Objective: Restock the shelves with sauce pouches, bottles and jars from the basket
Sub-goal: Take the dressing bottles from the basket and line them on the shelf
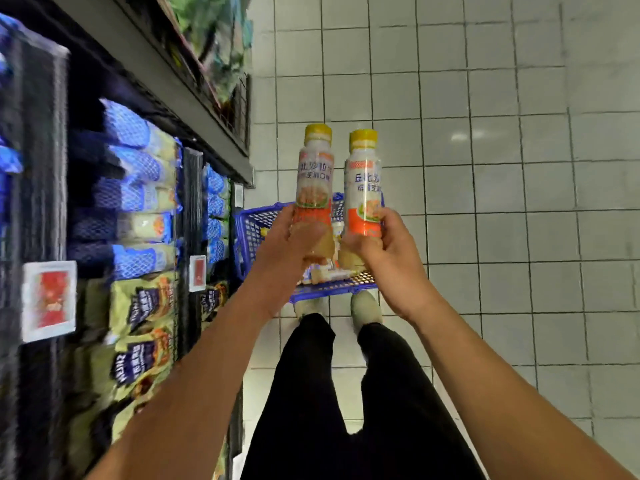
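Observation:
My left hand [291, 240] grips the lower part of a yellow-capped dressing bottle [313, 174] with a white and orange label. My right hand [381, 247] grips a second, matching bottle [363, 181] right beside it. Both bottles stand upright, close together, held above a blue plastic basket [249, 230] on the floor. The basket holds more goods, mostly hidden behind my hands. The shelves [166, 74] run along the left, with blue pouches [138, 157] stacked above green and purple pouches [145, 306].
Price tags [50, 299] hang on the shelf front, and black wire dividers [192, 202] split the pouch rows. My legs and pale shoes [365, 306] stand just behind the basket. Grey tiled floor [502, 202] stretches to the right.

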Available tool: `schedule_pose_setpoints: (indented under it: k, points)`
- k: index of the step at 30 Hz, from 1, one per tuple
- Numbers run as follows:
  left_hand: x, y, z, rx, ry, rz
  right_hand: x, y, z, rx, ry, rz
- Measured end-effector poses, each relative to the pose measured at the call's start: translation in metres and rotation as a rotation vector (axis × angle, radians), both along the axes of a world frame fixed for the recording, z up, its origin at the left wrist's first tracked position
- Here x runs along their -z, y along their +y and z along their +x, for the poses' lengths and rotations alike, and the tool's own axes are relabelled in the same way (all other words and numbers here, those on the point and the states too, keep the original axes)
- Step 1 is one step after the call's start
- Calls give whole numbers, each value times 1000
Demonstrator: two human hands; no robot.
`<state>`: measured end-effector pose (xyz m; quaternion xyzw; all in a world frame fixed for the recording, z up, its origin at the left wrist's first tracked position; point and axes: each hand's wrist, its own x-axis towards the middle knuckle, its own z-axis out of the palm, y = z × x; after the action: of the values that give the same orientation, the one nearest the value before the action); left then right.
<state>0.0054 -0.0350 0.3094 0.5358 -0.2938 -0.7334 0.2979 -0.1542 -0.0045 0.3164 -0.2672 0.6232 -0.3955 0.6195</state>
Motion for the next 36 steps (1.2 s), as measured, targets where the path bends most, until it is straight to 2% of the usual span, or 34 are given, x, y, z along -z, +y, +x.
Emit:
schedule_pose_setpoints:
  k: [7, 15, 24, 30, 36]
  points:
    - [-84, 25, 5, -188, -36, -135, -81, -8, -4, -170, 1, -211]
    - [-151, 96, 0, -481, -133, -250, -136, 8, 3, -508, -69, -387]
    - [-195, 202, 2, -920, -271, -323, -177, 58, 38, -942, -173, -488]
    - [-213, 278, 5, -1176, -388, -340, -188, 111, 75, -1130, -256, -545]
    - [-220, 369, 3, -1406, -411, -340, -194, 185, 108, -1338, -335, -556]
